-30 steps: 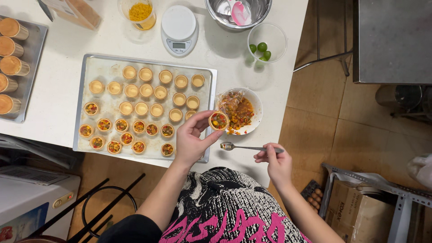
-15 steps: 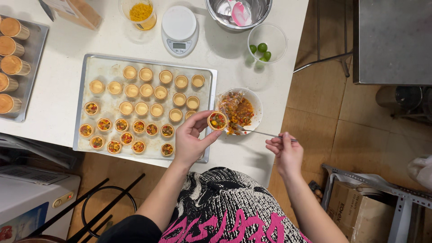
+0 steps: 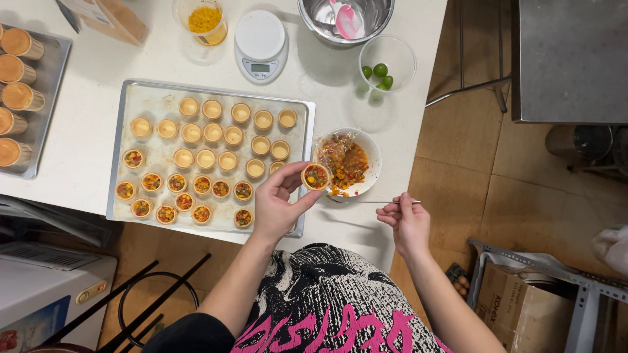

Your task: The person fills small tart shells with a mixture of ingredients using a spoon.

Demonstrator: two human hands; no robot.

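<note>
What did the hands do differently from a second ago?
The right hand moved the spoon from the table edge up into the bowl of filling, its tip now at the bowl's near rim. The left hand kept holding the filled tart shell in its fingers beside the bowl. The tray of shells stayed put.

Bare desk (image 3: 85,78) lies open above the baking tray (image 3: 127,98) and along the front edge by the right hand (image 3: 405,222). The bowl of filling (image 3: 371,157) sits tight against the tray's right rim. Behind, the scale (image 3: 260,39), steel bowl (image 3: 314,19) and glass bowl (image 3: 389,55) crowd the back edge.
</note>
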